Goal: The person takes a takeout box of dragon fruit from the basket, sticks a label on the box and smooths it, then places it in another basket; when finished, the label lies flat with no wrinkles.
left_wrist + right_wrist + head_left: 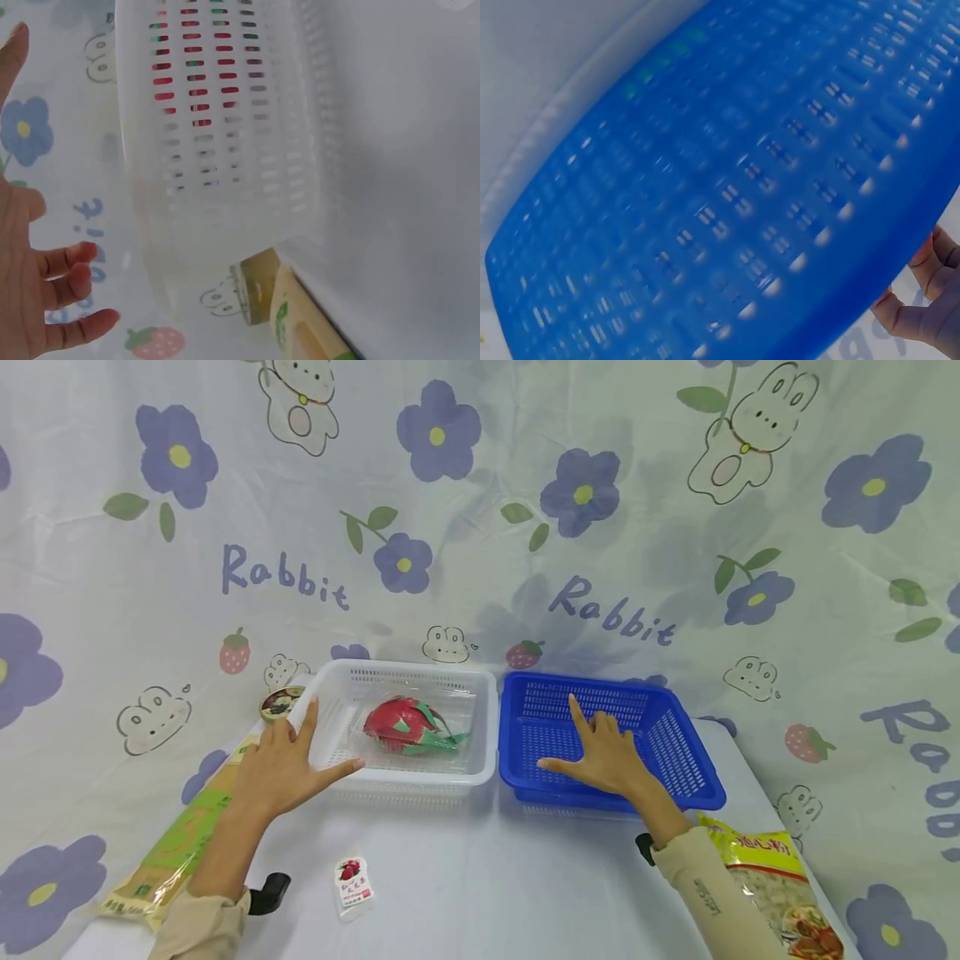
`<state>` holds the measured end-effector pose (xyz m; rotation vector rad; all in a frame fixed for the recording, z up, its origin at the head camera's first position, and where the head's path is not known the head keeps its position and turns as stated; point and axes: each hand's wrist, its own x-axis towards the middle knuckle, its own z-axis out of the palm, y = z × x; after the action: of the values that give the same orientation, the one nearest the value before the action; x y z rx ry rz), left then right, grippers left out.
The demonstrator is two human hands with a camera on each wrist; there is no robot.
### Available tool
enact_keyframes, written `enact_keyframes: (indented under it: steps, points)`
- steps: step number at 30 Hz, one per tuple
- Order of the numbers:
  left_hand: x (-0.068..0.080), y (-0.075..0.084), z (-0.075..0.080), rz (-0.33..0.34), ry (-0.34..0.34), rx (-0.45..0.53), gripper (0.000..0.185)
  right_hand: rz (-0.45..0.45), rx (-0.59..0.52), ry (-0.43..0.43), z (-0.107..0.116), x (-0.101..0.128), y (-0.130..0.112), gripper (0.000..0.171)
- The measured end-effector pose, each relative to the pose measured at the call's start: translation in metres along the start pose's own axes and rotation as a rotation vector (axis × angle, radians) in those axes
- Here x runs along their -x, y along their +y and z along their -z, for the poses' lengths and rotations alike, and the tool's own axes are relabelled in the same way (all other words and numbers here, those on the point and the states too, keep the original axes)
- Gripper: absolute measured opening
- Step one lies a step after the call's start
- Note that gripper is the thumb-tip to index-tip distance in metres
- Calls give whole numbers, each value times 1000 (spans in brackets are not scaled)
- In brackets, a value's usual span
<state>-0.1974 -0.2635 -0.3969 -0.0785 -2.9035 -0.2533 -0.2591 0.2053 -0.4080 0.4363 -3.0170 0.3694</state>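
Note:
My left hand (277,772) hovers at the near left corner of a white plastic basket (420,777). Its thumb and index finger are spread wide, the other fingers loosely bent, and nothing is held. Inside that basket lies a red and green dragon fruit (401,720) in clear wrapping. Over the blue plastic basket (686,752) is my right hand (609,758), also with thumb and index finger apart and holding nothing. The left wrist view shows the fingers beside the white basket's wall (217,217). In the right wrist view, fingertips (922,251) appear at the blue basket's rim.
The baskets stand side by side at the table's back, against a printed curtain. A long yellow-green packet (176,843) and a round tin (281,702) lie left. A yellow-topped food bag (772,877) lies right, and a small printed card (352,885) lies in front.

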Motion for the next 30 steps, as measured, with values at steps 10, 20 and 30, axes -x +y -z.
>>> enact_keyframes:
  steps: [10,20,30]
  points:
    - [8,-18,-3,55,-13,-6,120,7,-26,-17,-7,-10,-18,122]
    - [17,-27,-2,56,-11,-17,121,16,-33,-51,-10,-16,-34,123]
    - [19,-39,-5,102,-52,1,120,30,-46,-73,-13,-21,-44,121]
